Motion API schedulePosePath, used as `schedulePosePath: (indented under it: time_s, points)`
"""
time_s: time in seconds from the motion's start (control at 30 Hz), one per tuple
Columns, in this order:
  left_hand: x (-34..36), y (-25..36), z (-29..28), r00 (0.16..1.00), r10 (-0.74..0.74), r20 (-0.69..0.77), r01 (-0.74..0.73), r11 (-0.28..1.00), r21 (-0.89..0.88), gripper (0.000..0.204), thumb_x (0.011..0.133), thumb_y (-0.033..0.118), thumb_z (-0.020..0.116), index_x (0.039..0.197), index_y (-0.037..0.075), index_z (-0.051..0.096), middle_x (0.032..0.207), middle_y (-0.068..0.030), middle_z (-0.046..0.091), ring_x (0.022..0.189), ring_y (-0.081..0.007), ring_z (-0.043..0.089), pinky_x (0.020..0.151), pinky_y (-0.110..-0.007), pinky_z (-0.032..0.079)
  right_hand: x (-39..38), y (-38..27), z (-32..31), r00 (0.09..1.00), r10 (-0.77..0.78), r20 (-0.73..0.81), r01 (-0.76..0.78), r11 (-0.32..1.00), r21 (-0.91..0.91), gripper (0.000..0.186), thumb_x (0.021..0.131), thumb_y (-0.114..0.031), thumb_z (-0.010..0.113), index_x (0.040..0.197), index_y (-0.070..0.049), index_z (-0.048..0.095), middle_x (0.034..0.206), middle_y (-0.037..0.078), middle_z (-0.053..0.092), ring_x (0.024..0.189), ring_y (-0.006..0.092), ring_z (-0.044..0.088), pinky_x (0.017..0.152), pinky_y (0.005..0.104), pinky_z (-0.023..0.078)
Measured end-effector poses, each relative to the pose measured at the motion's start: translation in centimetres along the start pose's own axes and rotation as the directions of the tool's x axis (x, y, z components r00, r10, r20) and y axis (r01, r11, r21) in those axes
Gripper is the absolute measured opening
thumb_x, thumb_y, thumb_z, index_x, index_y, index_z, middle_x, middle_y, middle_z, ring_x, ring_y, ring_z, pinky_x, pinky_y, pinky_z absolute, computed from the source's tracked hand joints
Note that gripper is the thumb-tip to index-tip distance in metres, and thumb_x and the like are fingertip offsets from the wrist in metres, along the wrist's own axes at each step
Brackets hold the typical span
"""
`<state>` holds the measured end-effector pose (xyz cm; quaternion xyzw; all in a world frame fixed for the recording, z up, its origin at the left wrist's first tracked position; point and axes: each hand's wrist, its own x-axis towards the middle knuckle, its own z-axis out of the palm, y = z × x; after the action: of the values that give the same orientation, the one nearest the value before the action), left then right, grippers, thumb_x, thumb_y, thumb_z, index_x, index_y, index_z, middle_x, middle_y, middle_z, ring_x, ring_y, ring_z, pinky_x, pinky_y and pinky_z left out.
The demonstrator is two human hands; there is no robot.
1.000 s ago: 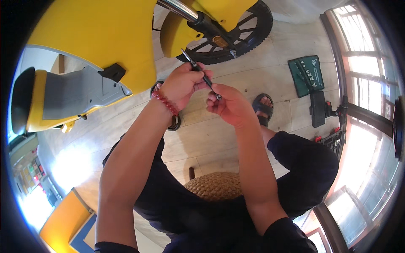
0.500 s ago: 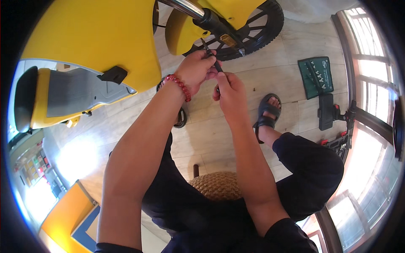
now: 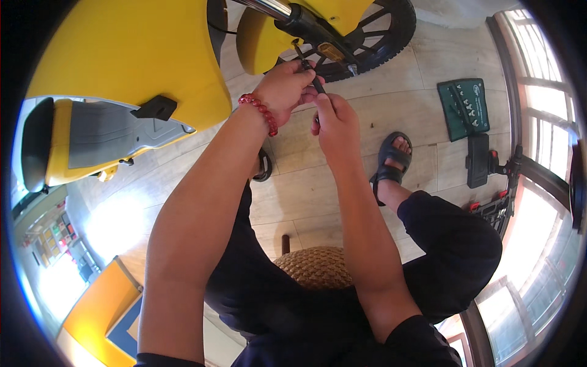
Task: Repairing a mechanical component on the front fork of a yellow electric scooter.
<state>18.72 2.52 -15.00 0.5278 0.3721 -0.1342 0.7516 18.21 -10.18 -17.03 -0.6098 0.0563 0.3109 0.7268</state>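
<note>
My left hand (image 3: pixel 286 88), with a red bead bracelet at the wrist, is closed around a slim black screwdriver-like tool (image 3: pixel 318 84). Its thin dark tip points up and away, and its exact kind is hard to make out. Closed on the near end of the same tool is my right hand (image 3: pixel 336 119). Both hands are close together in front of a yellow scooter (image 3: pixel 140 49). Just beyond them are its black front wheel (image 3: pixel 391 30) and dark fork leg (image 3: pixel 312 27), with an axle bolt (image 3: pixel 353 69) at the lower end. My fingers hide part of the tool.
A green tool pouch (image 3: pixel 463 109) holding several wrenches lies on the wooden floor (image 3: pixel 306 202) at the right. Beside it are a black case (image 3: pixel 478 160) and a black-and-red stand (image 3: pixel 504 196). A woven stool (image 3: pixel 318 266) is beneath me; windows (image 3: pixel 538 110) line the right.
The view has shifted slightly, so the pouch and foot sit a little further right. Both hands keep hold of the tool, whose tip appears slightly higher, against the yellow fender.
</note>
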Motion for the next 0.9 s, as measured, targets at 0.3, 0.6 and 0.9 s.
schedulePosePath:
  time_s: [0.3,0.6,0.9]
  points:
    - [0.0,0.4,0.3,1.000,-0.007,-0.015,0.007,1.000,-0.006,0.023,0.091,0.013,0.046,0.113,0.007,0.050,0.093,-0.0033,0.060,0.075,-0.0083,0.052,0.069,-0.021,0.046,0.2,-0.2,0.1,1.000,0.017,-0.001,-0.017,0.999,0.051,0.022,0.089,-0.018,0.048,0.078,0.000,0.053,0.056,0.001,0.046,0.046,0.0078,0.045,0.041,0.0241,0.034]
    - [0.3,0.1,0.1,1.000,-0.025,-0.016,0.025,1.000,-0.001,0.023,0.091,0.013,0.046,0.113,0.008,0.050,0.094,-0.0037,0.060,0.075,-0.0089,0.052,0.070,-0.022,0.046,0.5,0.1,-0.1,1.000,0.013,-0.004,-0.013,0.999,0.029,0.023,0.088,-0.018,0.047,0.076,0.001,0.053,0.054,0.001,0.045,0.045,0.0079,0.044,0.041,0.0243,0.033]
    - [0.4,0.1,0.1,1.000,-0.020,-0.009,0.020,1.000,-0.014,0.025,0.091,0.014,0.046,0.114,0.003,0.049,0.094,-0.0051,0.060,0.080,-0.0122,0.056,0.071,-0.024,0.048,0.8,-0.1,-0.6,0.949,0.288,0.131,-0.316,0.846,0.429,0.020,0.087,-0.021,0.049,0.081,-0.003,0.054,0.053,-0.001,0.040,0.048,0.0096,0.042,0.045,0.0263,0.036]
